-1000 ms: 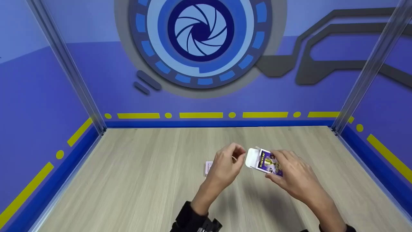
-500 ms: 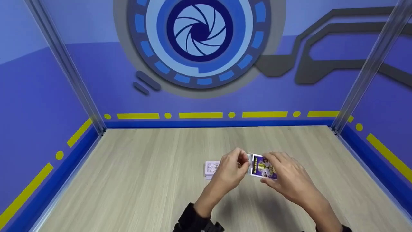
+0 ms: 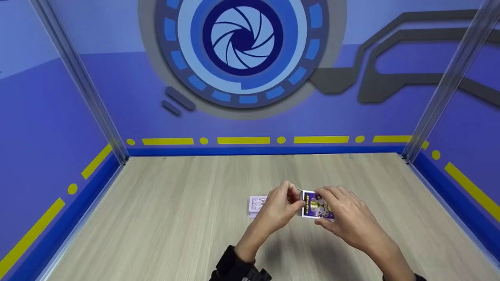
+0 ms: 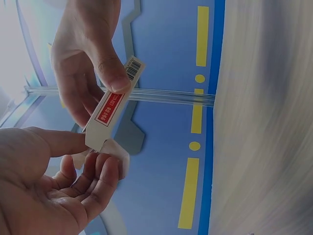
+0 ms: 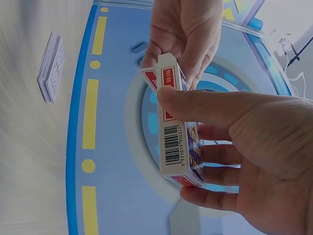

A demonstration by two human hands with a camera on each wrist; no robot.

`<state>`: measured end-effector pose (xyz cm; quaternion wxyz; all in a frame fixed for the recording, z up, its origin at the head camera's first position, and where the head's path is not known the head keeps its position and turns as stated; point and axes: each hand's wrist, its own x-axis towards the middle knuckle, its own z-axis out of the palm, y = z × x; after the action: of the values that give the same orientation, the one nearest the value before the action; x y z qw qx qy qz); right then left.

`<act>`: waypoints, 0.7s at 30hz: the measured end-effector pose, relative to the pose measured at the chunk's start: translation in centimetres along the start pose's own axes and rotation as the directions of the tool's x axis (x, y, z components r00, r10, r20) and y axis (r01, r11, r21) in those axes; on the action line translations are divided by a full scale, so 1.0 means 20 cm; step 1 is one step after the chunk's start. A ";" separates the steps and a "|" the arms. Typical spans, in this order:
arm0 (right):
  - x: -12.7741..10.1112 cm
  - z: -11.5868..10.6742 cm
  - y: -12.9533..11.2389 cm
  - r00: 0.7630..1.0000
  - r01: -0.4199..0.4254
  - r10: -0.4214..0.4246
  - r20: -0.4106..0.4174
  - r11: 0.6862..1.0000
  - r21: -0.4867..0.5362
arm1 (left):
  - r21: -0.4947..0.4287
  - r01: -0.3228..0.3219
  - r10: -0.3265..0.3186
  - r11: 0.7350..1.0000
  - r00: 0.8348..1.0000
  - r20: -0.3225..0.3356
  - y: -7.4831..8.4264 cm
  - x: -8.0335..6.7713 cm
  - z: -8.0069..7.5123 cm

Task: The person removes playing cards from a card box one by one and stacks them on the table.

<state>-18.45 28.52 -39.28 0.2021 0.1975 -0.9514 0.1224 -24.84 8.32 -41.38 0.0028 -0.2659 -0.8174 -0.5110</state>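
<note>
A purple card box (image 3: 315, 205) is held just above the wooden table (image 3: 164, 218) by both hands. My right hand (image 3: 327, 207) grips its body, thumb on one narrow side and fingers on the other. My left hand (image 3: 293, 199) pinches the flap end of the box. In the right wrist view the box (image 5: 175, 142) shows a barcode and red labels, with the left hand's fingers (image 5: 168, 49) on its top flap. The left wrist view shows the box (image 4: 110, 110) under the right thumb (image 4: 113, 73), with the left hand (image 4: 93, 161) at its lower end.
A loose deck of cards (image 3: 256, 205) lies face down on the table just left of the left hand, also visible as a deck (image 5: 50, 66) in the right wrist view. Blue walls and metal corner posts (image 3: 449, 82) enclose the table.
The box has come down and left toward the left hand. Its white open flap, visible a second ago, is now folded in under the left fingers. The hands have drawn together.
</note>
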 end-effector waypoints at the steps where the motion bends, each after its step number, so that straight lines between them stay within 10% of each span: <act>1: 0.00 0.00 0.00 1.000 0.000 0.000 0.003 1.000 0.003 | -0.004 0.006 -0.006 1.000 1.000 0.003 0.00 0.00 0.00; 21: 0.00 0.01 -0.01 1.000 0.029 -0.029 -0.005 1.000 0.012 | -0.036 0.059 -0.058 0.998 0.998 0.014 -0.01 0.01 -0.01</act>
<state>-18.40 28.41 -39.41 0.2049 0.2121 -0.9472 0.1256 -25.04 8.14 -41.33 -0.0222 -0.2451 -0.8155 -0.5238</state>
